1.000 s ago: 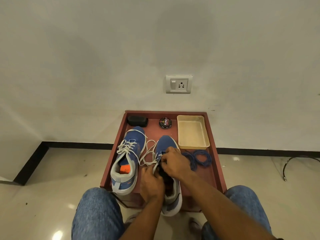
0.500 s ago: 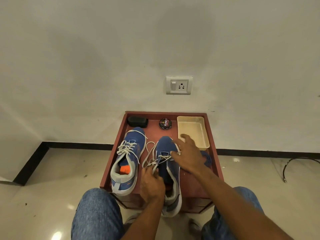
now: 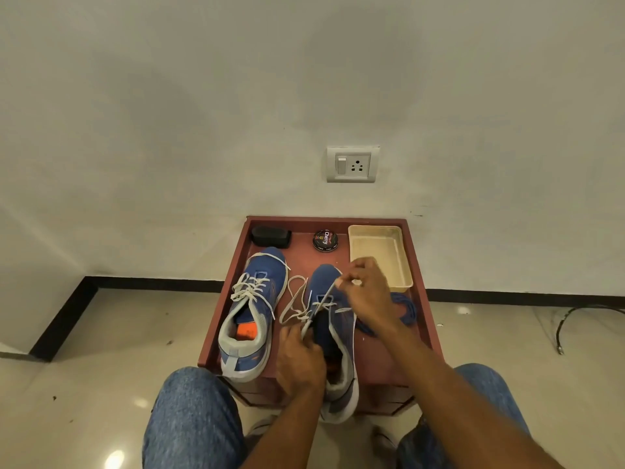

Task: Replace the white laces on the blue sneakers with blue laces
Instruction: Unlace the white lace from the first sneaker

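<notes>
Two blue sneakers stand on a red-brown low table [image 3: 419,319]. The left sneaker [image 3: 252,313] keeps its white lace fully threaded. The right sneaker [image 3: 333,330] has its white lace [image 3: 296,304] partly pulled out, loose loops lying between the shoes. My right hand [image 3: 363,292] pinches one strand of that lace and holds it taut above the toe. My left hand [image 3: 299,358] grips the shoe's collar and the lace near the tongue. The blue laces [image 3: 404,308] lie coiled to the right, partly hidden behind my right hand.
At the table's back stand a black brush [image 3: 270,236], a round polish tin [image 3: 325,240] and a cream plastic tray [image 3: 380,253]. A wall socket [image 3: 351,164] sits above. My jeans-clad knees frame the table. A dark cable [image 3: 581,319] lies on the floor at right.
My right hand has travelled from the tongue out toward the toe and upward, drawing a white lace strand out of the right sneaker. The left hand stayed on the shoe.
</notes>
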